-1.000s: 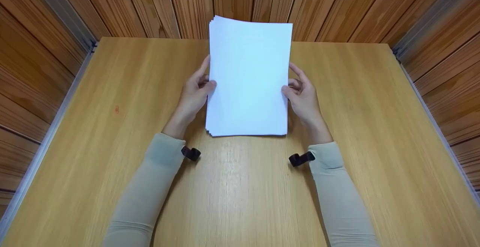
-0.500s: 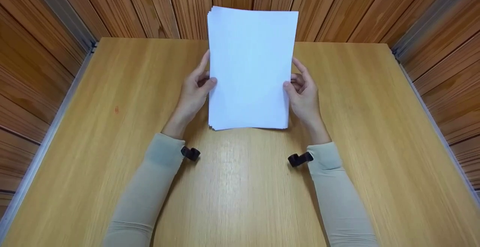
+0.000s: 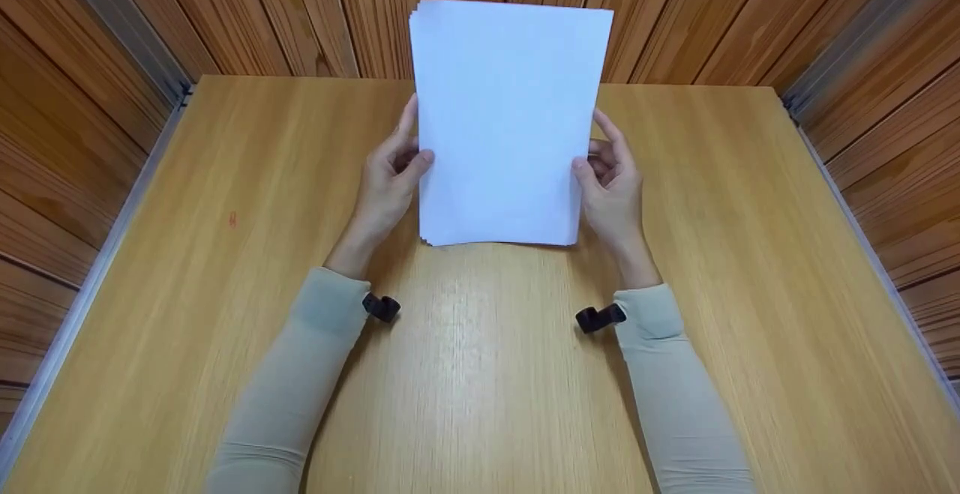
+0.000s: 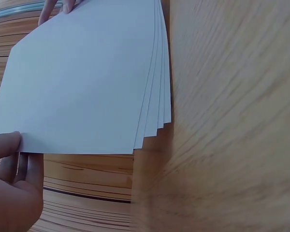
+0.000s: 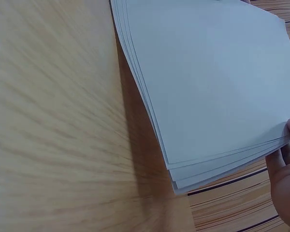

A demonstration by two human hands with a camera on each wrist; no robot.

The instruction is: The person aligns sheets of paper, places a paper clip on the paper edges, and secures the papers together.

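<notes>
A stack of blank white paper sheets (image 3: pixel 506 119) is held up in front of me, tilted, its far edge overlapping the back wall in the head view. My left hand (image 3: pixel 388 179) pinches its left edge, thumb on the front face and fingers behind. On the opposite edge my right hand (image 3: pixel 613 194) grips in the same way. Seen from the left wrist, the lower edges of the sheets (image 4: pixel 82 82) fan out slightly in steps. The right wrist view also shows staggered layers at a corner of the paper (image 5: pixel 212 87). The fingertips behind the stack are hidden.
Beneath lies a wooden table (image 3: pixel 480 374), with a small red mark (image 3: pixel 233 219) at its left. Wood-plank walls (image 3: pixel 255 14) enclose the back and sides. A black wrist camera (image 3: pixel 382 307) sits at each sleeve cuff.
Both hands have shifted slightly away from me, and the paper stack has risen and tilted more upright. Its top edge now stands higher in the head view. The grip stays the same.
</notes>
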